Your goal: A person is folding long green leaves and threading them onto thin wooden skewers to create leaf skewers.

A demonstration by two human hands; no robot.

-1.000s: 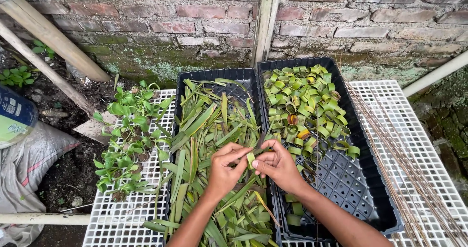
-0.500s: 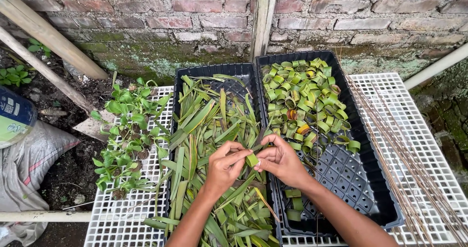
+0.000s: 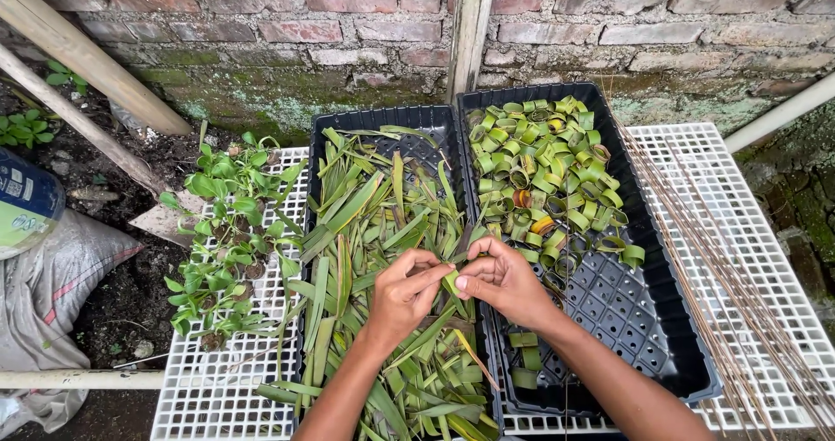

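My left hand (image 3: pixel 407 291) and my right hand (image 3: pixel 504 280) meet over the seam between two black trays, both pinching one small green leaf strip (image 3: pixel 452 283) curled between the fingertips. The left tray (image 3: pixel 348 128) is heaped with long flat green leaf strips (image 3: pixel 370 223). The right tray (image 3: pixel 648 315) holds several rolled green leaf rings (image 3: pixel 544 176) at its far end; its near end shows bare cells with a few rings.
Both trays rest on a white plastic grid bench (image 3: pixel 752 232). Small leafy seedlings (image 3: pixel 228 241) lie on its left side, thin brown sticks (image 3: pixel 722 258) on its right. A brick wall (image 3: pixel 609 23) stands behind; bamboo poles (image 3: pixel 78 54) and a sack (image 3: pixel 52 276) are at the left.
Both hands stay together on the leaf strip, fingers shifting slightly as they curl it. The view has tilted a little; trays unchanged.
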